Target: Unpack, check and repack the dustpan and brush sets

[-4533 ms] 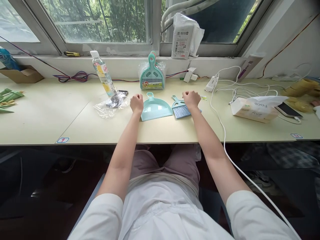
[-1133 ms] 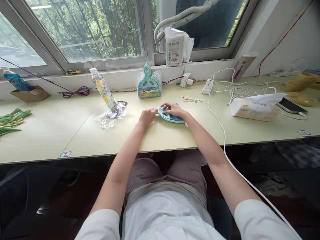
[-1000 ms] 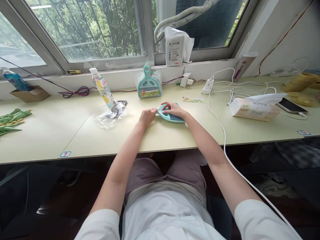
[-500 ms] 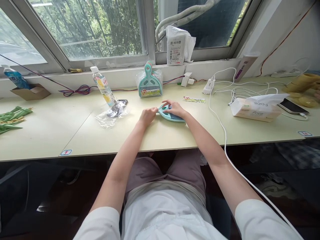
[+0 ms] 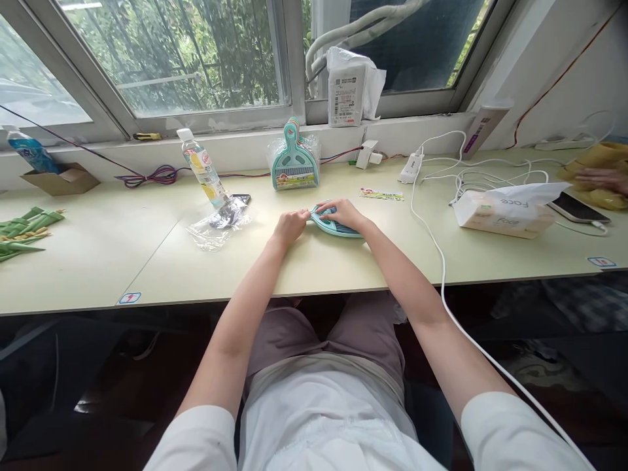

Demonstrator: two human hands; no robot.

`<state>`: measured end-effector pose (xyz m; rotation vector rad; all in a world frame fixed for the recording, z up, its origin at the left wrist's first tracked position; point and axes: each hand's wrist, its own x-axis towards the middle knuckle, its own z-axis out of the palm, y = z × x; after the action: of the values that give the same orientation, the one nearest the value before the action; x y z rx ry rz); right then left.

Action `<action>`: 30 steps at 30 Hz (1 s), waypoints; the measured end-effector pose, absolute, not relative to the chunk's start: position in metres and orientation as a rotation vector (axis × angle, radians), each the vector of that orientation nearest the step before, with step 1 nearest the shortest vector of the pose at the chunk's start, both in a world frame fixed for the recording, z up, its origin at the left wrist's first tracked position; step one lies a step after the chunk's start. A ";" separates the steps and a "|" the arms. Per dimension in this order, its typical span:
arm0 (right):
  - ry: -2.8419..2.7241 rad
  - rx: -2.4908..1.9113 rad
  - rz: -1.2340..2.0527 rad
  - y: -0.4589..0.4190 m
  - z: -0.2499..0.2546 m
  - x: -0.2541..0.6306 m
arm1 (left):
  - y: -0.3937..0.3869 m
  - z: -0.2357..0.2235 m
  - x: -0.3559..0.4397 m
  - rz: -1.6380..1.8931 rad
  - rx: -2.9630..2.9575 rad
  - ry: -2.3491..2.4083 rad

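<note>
A teal dustpan and brush set (image 5: 338, 228) lies on the table in front of me, its handle pointing left. My left hand (image 5: 293, 226) is closed round the end of that handle. Over the middle of the set rests my right hand (image 5: 343, 213), its fingers curled down onto it and covering part of the bristles. Behind my hands, a second teal dustpan and brush set (image 5: 295, 160) in clear wrap leans against the wall. A printed label strip (image 5: 381, 195) lies to the right of it.
To the left are a drink bottle (image 5: 203, 167), clear plastic wrap (image 5: 210, 237) and woven green leaves (image 5: 29, 229). A tissue pack (image 5: 505, 214), a phone (image 5: 579, 209) and a white cable (image 5: 434, 245) lie to the right. At far right another person's hand (image 5: 606, 176) touches something yellow.
My right fingers have lowered and closed onto the dustpan and brush set. My left hand keeps its hold on the handle. The other person's hand at far right shows more clearly.
</note>
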<state>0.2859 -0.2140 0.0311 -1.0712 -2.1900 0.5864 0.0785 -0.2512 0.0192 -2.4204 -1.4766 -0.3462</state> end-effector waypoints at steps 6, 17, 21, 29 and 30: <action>-2.193 -1.031 0.537 -0.211 0.030 0.285 | -0.250 0.018 0.079 -0.369 -2.430 -1.495; -2.103 -0.947 0.605 -0.209 0.028 0.289 | -0.252 0.016 0.074 -0.580 -2.355 -1.175; -2.091 -0.923 0.636 -0.210 0.029 0.289 | -0.251 0.016 0.075 -0.597 -2.316 -1.143; -2.085 -0.924 0.654 -0.210 0.031 0.288 | -0.251 0.016 0.075 -0.566 -2.300 -1.150; -2.090 -0.925 0.655 -0.210 0.030 0.288 | -0.251 0.016 0.075 -0.553 -2.300 -1.160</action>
<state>0.2883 -0.2102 0.0303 -0.9254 -2.0897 0.6553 0.0751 -0.2506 0.0157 -2.2995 -1.1600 -0.5531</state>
